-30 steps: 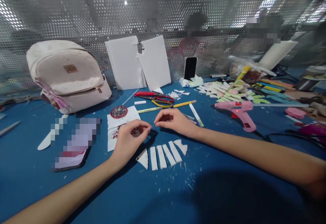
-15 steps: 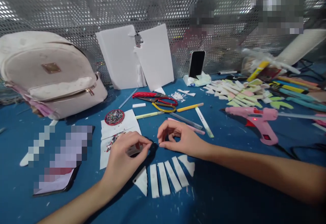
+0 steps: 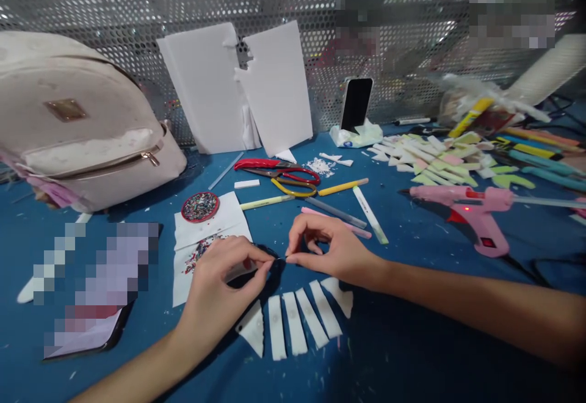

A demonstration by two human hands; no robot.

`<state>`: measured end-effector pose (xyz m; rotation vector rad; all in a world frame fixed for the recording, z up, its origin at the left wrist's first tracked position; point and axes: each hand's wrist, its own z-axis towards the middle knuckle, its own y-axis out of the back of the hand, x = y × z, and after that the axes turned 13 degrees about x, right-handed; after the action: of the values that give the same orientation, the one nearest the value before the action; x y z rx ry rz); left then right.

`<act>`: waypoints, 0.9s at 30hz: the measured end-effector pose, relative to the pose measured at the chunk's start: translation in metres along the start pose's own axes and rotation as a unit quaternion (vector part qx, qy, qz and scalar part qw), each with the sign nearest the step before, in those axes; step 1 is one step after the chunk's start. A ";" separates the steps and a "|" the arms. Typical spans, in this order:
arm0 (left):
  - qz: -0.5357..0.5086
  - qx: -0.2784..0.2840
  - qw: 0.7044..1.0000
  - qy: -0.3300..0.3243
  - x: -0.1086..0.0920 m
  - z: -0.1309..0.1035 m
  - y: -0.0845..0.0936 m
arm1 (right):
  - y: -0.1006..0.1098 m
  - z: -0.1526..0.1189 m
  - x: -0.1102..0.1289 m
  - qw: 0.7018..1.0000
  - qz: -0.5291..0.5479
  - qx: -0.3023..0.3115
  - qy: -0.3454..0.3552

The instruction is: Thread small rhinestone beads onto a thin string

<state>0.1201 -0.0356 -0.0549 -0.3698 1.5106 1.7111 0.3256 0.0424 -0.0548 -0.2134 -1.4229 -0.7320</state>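
My left hand (image 3: 220,287) pinches thumb and forefinger together over the edge of a white paper (image 3: 183,278), which bears loose colourful beads (image 3: 201,250). Facing it, my right hand (image 3: 332,247) is also in a pinch, its fingertips a small gap away. Something thin and shiny, perhaps a thread or needle, spans the gap; it is too small to make out. Below the hands, several white strips (image 3: 297,323) lie fanned out, with a pointed white piece (image 3: 253,330) at the left end and another (image 3: 339,293) at the right. A red dish of beads (image 3: 200,206) sits on the paper.
Scissors (image 3: 293,177), coloured sticks (image 3: 343,187) and white crumbs lie beyond the hands. A pink glue gun (image 3: 480,214) and a heap of cut pieces (image 3: 439,159) are at right. At left are a backpack (image 3: 91,140) and a large phone (image 3: 105,293). White boards (image 3: 279,91) stand behind.
The view has shifted slightly, with the backpack and phone nearer the left edge. The hands keep their pinches, and the thin shiny thing between the fingertips shows a little more.
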 end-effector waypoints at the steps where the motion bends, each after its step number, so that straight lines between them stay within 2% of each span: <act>1: -0.002 -0.001 1.000 0.000 0.000 0.000 0.000 | 0.000 0.000 0.000 1.000 -0.001 0.000 0.003; 21: -0.004 0.007 1.000 0.000 -0.001 0.000 0.000 | -0.002 0.001 0.002 1.000 0.001 0.004 -0.007; 27: 0.011 0.018 0.999 -0.032 -0.003 0.001 0.000 | -0.002 0.000 -0.001 1.000 -0.008 0.014 -0.002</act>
<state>0.1225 -0.0352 -0.0530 -0.2785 1.5022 1.6952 0.3241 0.0414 -0.0560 -0.1833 -1.4395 -0.7243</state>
